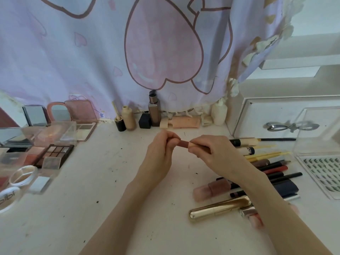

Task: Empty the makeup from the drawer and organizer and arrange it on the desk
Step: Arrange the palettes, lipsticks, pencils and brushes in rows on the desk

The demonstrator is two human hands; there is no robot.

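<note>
White and speckled with dark flecks, the desk (pixel 117 181) runs back to a pale curtain (pixel 92 52) printed with big pink hearts. Above its middle I hold a small brownish-red lip stick (pixel 184 143) level between both hands. My left hand (pixel 161 150) has its fingers curled round one end, and my right hand (pixel 213 151) grips the other, paler end, thumb underneath. Only the short dark-red middle shows between them, so I cannot tell whether it is capped.

Just right of my right wrist lies a fan of pencils and slim tubes (pixel 272 162), touching one another. Nearer to me lie a pink-capped gloss tube (pixel 213 188) and a gold tube (pixel 219 208), both on their sides, partly under my forearm. Farther right a clear box of false lashes (pixel 323 173) sits with its lid raised, and behind it a white tray (pixel 257 115) holds a metal lash curler (pixel 290 127).

Along the curtain stand a beige foundation bottle (pixel 128 117), a tall brown bottle (pixel 154 112) and a white bottle (pixel 219 113), with a peach tube (pixel 185 122) lying between them.

To the left are an open brown eyeshadow palette (pixel 55 153), a pink compact with mirror (pixel 81 115), clear cases and a round powder pot (pixel 22 176).
</note>
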